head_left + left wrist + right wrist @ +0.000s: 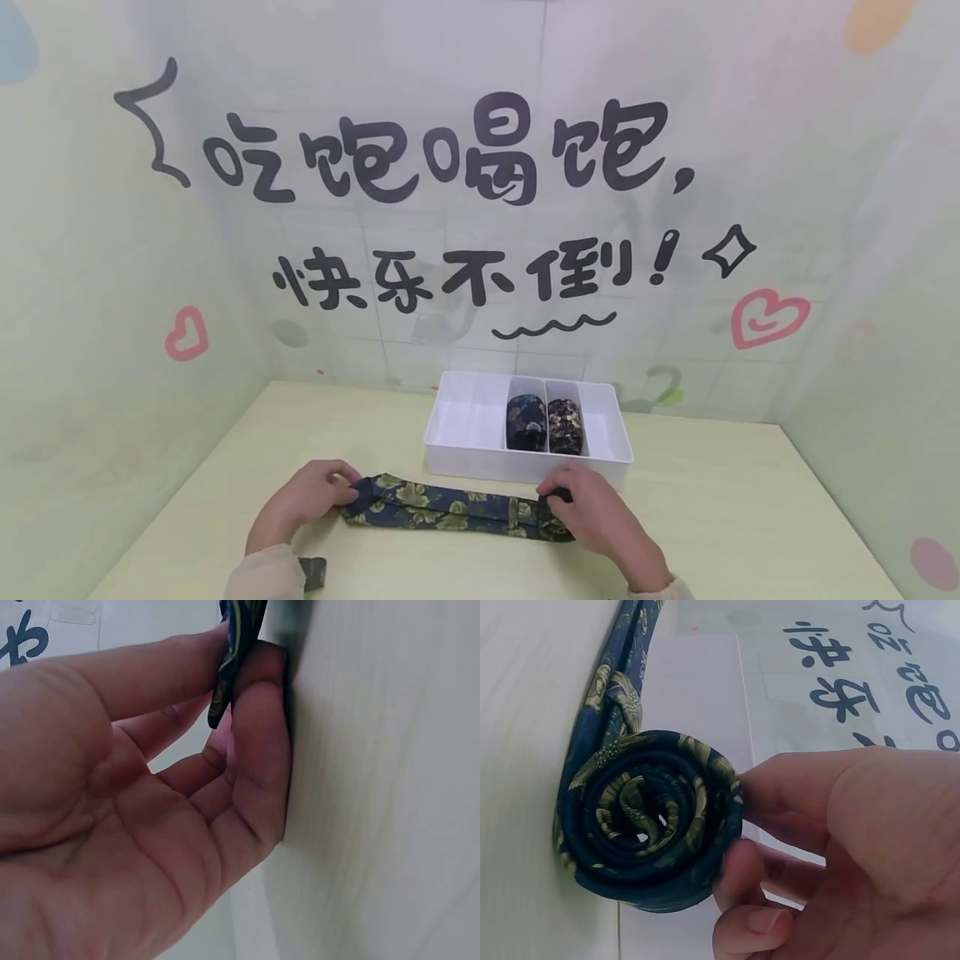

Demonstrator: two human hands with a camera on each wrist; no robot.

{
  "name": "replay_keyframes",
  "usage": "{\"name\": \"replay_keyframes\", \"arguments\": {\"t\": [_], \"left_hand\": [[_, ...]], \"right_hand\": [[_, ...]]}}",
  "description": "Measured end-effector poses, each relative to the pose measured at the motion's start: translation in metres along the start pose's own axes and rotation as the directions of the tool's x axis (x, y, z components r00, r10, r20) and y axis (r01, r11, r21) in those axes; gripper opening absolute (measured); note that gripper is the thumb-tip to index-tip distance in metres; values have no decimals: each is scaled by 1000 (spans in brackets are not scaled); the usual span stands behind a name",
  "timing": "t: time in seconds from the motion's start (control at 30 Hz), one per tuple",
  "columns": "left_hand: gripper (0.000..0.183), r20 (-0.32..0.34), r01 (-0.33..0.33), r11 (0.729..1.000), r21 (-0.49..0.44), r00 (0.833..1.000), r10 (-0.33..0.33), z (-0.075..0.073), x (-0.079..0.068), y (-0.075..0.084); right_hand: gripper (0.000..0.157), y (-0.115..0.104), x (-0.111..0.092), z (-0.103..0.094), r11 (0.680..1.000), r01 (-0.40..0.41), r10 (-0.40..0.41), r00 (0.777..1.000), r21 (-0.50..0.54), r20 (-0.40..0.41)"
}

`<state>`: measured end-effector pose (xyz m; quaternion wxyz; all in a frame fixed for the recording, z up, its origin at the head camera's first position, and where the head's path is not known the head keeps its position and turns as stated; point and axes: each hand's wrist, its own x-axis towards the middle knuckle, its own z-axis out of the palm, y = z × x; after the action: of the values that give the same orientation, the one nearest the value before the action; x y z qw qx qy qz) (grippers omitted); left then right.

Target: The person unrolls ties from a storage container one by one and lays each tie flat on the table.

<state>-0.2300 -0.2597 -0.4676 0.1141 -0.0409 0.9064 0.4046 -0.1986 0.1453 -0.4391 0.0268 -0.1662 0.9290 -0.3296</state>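
On my head feed, the left hand (pixel 318 496) pinches one end of the long navy-blue fabric necktie with a pale gold-green floral pattern (pixel 442 506) between thumb and fingers. The right hand (pixel 588 504) grips the opposite end, with thumb and curled fingers against a coiled section. The necktie's flat length spans between both sets of fingertips, lengthwise seam facing up, above the pale wood-grain table (pixel 420 567). On my right wrist feed, the coil presents its spiral face directly beside the fingertips. Beyond the fingers I locate the white rectangular plastic tray (pixel 480 461); its two narrow middle compartments each contain a dark floral fabric roll, one left (pixel 527 423), one right (pixel 565 427). Behind the left fingers, beside the sleeve, lies a small dark object (pixel 313 573), partly hidden; I cannot identify it.
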Motion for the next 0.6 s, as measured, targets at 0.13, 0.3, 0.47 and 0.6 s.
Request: {"name": "replay_keyframes", "arguments": {"t": [0.13, 0.3, 0.47, 0.6], "left_hand": [[16, 0, -5, 1000, -3, 1000, 5, 0, -1, 0], [15, -1, -2, 1000, 2, 1000, 2, 1, 0, -1], [17, 3, -8, 1000, 0, 1000, 8, 0, -1, 0], [17, -1, -9, 1000, -2, 1000, 9, -1, -1, 0]], "right_hand": [[17, 0, 0, 0, 1000, -13, 13, 1000, -20, -10], [2, 3, 1, 0, 998, -49, 48, 998, -29, -35], [12, 4, 0, -2, 998, -63, 62, 998, -31, -26], [10, 3, -2, -6, 999, -47, 47, 999, -27, -6]]}}
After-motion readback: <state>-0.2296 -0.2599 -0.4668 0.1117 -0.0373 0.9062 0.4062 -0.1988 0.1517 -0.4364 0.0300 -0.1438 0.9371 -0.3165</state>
